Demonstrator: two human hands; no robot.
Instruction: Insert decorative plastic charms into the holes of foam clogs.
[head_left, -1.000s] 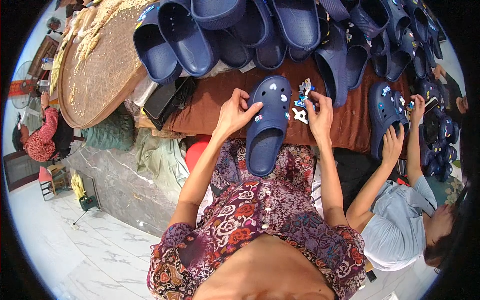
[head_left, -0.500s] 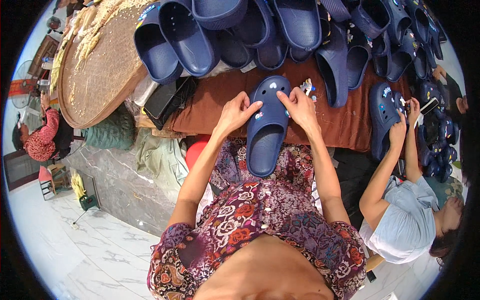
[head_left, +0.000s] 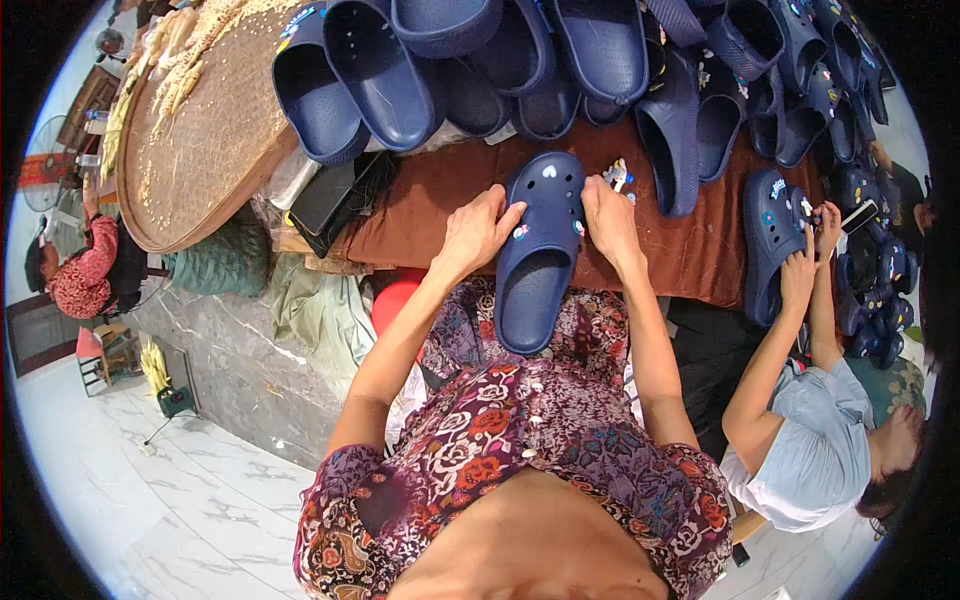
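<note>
Left hand (head_left: pixel 472 236) fingers grip navy clog (head_left: pixel 541 228) at ten o'clock; right hand (head_left: pixel 612 222) fingers at two o'clock, grasp unclear.

Lettered charm (head_left: pixel 777 189) on one navy clog (head_left: pixel 764 245), illegible

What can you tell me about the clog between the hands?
The clog is dark navy and looks like smooth foam. Its rounded, holed toe points forward; its open heel extends past the brown cloth's edge. A white heart charm sits near the toe's tip, with colourful charms at either side. The left hand's thumb touches its left edge; the right hand is beside it, contact unclear.
</note>
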